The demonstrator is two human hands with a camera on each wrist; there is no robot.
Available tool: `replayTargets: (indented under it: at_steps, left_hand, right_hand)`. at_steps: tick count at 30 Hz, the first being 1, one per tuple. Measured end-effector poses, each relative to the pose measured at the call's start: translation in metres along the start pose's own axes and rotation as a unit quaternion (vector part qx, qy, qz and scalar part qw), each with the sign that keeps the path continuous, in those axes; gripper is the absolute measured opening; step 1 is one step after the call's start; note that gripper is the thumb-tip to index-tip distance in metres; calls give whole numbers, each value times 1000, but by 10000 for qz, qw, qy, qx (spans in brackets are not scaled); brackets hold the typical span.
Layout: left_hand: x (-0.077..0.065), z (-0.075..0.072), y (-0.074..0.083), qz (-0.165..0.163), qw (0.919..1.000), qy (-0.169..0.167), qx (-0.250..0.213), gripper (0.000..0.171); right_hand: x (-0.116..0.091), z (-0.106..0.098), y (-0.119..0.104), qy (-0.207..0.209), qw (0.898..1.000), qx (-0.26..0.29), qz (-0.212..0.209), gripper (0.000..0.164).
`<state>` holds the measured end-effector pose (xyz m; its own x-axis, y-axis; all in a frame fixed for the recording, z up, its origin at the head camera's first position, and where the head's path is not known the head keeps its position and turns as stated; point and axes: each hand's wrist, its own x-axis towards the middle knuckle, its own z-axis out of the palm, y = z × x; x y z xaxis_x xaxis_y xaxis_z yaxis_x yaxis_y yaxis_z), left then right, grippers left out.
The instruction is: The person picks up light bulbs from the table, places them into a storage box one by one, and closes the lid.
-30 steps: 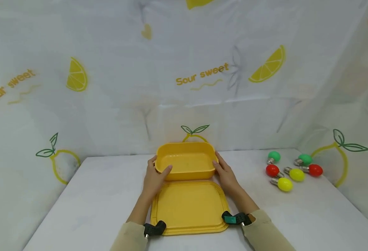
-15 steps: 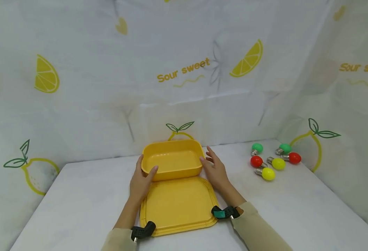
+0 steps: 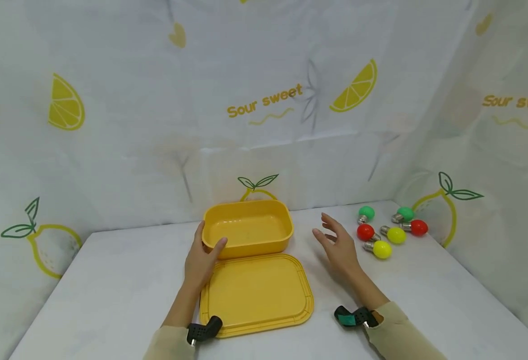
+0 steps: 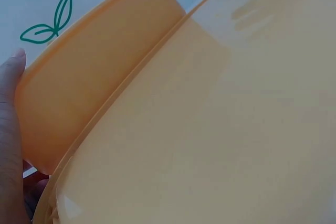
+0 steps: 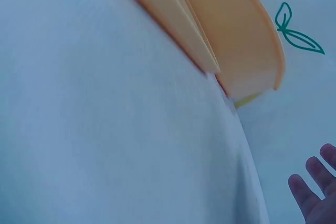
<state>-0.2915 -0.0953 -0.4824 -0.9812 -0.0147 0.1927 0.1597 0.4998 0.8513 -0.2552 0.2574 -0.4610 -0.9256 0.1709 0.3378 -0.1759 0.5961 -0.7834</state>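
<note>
A yellow plastic box (image 3: 246, 230) with rounded corners stands at the back middle of the white table, and I see nothing inside it. My left hand (image 3: 201, 257) holds its left end, thumb at the front rim and fingers around the side. In the left wrist view, the thumb lies against the box wall (image 4: 100, 72). A flat yellow lid (image 3: 257, 295) with a ridged rim lies directly in front of the box. My right hand (image 3: 340, 250) hovers over the table to the right of the box, fingers loosely bent and apart, holding nothing.
Several small bulbs with metal screw bases lie at the back right: green ones (image 3: 366, 212), red ones (image 3: 365, 232) and yellow ones (image 3: 382, 249). A white cloth (image 3: 156, 125) with lemon prints hangs behind the table (image 3: 120, 290).
My right hand has let go of the box's right end and moved right, towards the bulbs. The left hand stays on the box. The head view has shifted slightly to the right.
</note>
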Motion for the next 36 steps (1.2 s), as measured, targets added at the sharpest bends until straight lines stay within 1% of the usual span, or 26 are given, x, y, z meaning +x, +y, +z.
replayTargets:
  at_steps: [4, 8, 10, 12, 15, 22, 26, 29, 32, 36]
  left_hand:
    - [0, -2, -1, -42, 10000, -1, -60, 93]
    - [1, -2, -1, -51, 9999, -30, -81, 94]
    - [1, -1, 0, -40, 10000, -23, -74, 94]
    - [1, -2, 0, -57, 10000, -10, -80, 93]
    - [-1, -3, -2, -84, 9999, 6, -67, 93]
    - [-2, -8, -5, -109, 9999, 47, -95, 93]
    - [-3, -9, -5, -121, 9999, 71, -79, 92]
    - [-2, -7, -4, -134, 9998, 57, -118, 92]
    - [0, -4, -2, -131, 9998, 7, -159, 93]
    - [1, 0, -2, -96, 9998, -25, -176, 94]
  right_hand:
    - [-1, -23, 13, 442, 9974, -351, -442, 63]
    - [-6, -46, 23, 813, 9898, -783, -870, 62]
    - [-8, -55, 28, 949, 9860, -941, -998, 62]
    - [-9, -62, 32, 1057, 9839, -1031, -1010, 63]
    - [-11, -69, 38, 1161, 9832, -1112, -869, 62]
    - [-14, -71, 54, 1201, 9855, -1180, -206, 65]
    - [-15, -71, 58, 1100, 9867, -1175, 210, 65]
    - [-19, -72, 60, 933, 9870, -1213, 485, 64]
    - [-22, -76, 62, 851, 9867, -1278, 535, 62]
    - [-25, -80, 65, 838, 9863, -1379, 332, 54]
